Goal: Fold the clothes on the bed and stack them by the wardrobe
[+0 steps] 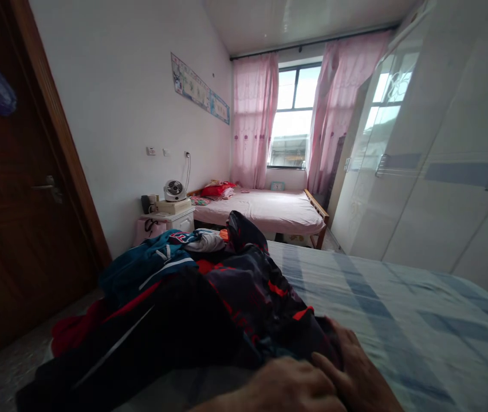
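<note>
Left hand (289, 384) and right hand (358, 369) of mine sit close together low in view, and the pile of clothes (209, 320) spreads ahead of them and off to my left, over the bed's blue-striped sheet (368, 292). Nearest to both hands is the dark patterned garment (255, 280), its near end right at my right hand.

On the right, my fingers reach forward along that garment's edge and touch it, my thumb set apart from them; I cannot tell whether I am pinching the fabric. On the left, my fingers are bent, the back of the hand turned up and partly covering the right one; blur and shadow hide whether it is clamped on cloth.

Broadest in the pile is a black garment (175, 326), lying loose with a thin white line slanting across it. The patterned one beside it is rumpled, marked with bright red patches, one end standing up in a peak. Farther left lies a teal jersey (136, 266) with white stripes and red-edged lettering, then red cloth (74, 330) poking out below, and smallest, a bunched grey cloth (207, 242).
</note>
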`<state>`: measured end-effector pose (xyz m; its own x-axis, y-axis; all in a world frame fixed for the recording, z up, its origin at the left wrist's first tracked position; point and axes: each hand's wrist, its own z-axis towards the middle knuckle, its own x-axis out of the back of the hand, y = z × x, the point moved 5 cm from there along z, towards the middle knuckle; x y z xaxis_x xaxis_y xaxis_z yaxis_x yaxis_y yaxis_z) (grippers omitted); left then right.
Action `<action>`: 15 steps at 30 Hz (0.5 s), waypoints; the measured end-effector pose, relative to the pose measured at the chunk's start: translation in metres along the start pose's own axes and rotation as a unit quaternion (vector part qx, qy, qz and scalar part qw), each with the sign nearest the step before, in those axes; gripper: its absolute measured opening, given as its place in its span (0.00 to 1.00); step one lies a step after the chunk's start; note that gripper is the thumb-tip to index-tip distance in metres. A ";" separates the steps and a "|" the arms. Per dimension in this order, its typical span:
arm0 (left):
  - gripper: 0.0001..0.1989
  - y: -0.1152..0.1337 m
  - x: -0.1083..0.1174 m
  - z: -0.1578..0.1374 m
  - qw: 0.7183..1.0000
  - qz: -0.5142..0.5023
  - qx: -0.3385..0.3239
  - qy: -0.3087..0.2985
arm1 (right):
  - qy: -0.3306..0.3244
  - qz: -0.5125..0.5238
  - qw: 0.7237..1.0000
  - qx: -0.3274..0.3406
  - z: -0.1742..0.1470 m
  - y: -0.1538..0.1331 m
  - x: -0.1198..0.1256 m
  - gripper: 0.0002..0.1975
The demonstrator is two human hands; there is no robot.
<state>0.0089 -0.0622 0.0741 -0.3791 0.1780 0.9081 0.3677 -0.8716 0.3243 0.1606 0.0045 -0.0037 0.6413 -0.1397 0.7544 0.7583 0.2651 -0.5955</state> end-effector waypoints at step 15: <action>0.12 -0.045 0.063 -0.088 0.962 0.110 0.249 0.024 | 0.265 -0.125 0.956 -0.008 0.031 0.010 0.157 0.18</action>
<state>-0.1062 -0.0521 0.0932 -0.2793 -0.0172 0.9601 0.8000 -0.5572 0.2227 0.2650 0.0151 0.1174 0.4056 -0.6614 0.6309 0.8947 0.1459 -0.4222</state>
